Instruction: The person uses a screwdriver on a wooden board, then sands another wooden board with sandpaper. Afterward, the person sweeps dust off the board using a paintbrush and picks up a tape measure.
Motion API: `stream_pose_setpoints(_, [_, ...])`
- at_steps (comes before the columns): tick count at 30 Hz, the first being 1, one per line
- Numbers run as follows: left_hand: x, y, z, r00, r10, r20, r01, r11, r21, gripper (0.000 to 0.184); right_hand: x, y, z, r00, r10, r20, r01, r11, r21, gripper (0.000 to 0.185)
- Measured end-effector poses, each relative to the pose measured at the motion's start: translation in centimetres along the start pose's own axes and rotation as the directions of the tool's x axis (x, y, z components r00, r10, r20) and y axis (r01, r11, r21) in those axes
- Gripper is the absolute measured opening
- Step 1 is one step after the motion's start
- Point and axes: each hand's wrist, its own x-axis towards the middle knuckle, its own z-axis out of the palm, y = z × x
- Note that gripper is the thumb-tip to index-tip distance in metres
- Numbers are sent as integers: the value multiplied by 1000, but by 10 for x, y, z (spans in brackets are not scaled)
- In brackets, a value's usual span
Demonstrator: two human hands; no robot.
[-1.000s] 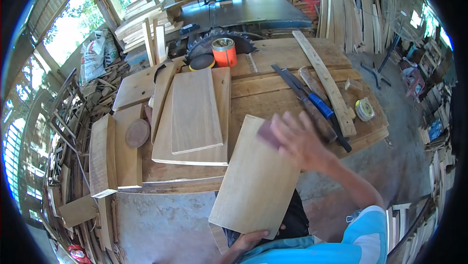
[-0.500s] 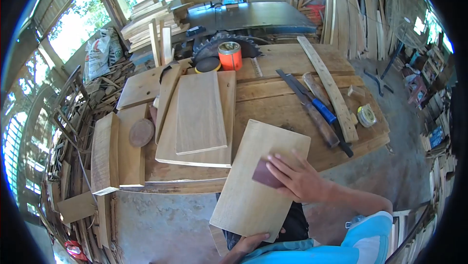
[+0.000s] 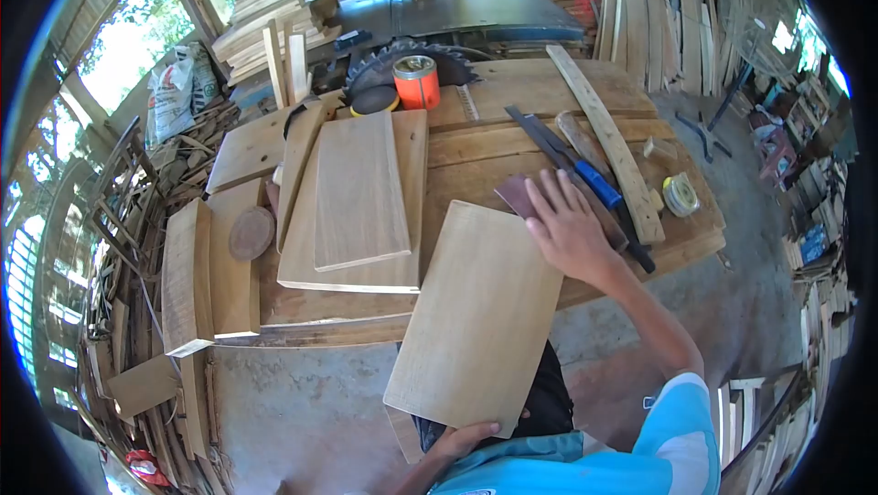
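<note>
A rectangular light-brown wooden board (image 3: 476,312) lies tilted, its far end by the workbench's front edge and its near end over my lap. My left hand (image 3: 468,441) grips the board's near edge, thumb on top, with the other fingers mostly hidden beneath. Past the board's far right corner, my right hand (image 3: 574,228) has its fingers stretched over a piece of dark reddish-brown sandpaper (image 3: 514,193), which sticks out on their left side. A blue-handled tool (image 3: 599,186) and a long dark blade (image 3: 540,134) lie just beyond that hand.
On the workbench (image 3: 494,175) rest stacked boards (image 3: 361,193), a round wooden disc (image 3: 251,233), an orange can (image 3: 417,83), a toothed saw blade (image 3: 366,74), a long wood strip (image 3: 608,143) and a tape roll (image 3: 680,195). Scrap wood (image 3: 174,175) is piled at left.
My right hand has moved with the sandpaper from the middle of the board up and right, past its far corner. The left hand keeps its grip; the view has shifted slightly.
</note>
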Motion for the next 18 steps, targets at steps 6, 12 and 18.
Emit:
stream_pose_setpoints(6, [2, 5, 2, 998, 65, -7, -65, 997, 40, 65, -11, -12, -14, 909, -370, 194, 348, 927, 139, 53])
stream_pose_setpoints(12, [1, -3, -6, 999, 11, 38, -18, 981, 192, 58, -12, -13, -5, 962, -249, 114, 256, 965, -56, 56])
stream_pose_setpoints(18, [1, 2, 0, 999, -43, 17, 40, 989, 141, 57, 14, 4, 0, 997, -82, 9, 82, 996, -27, 52])
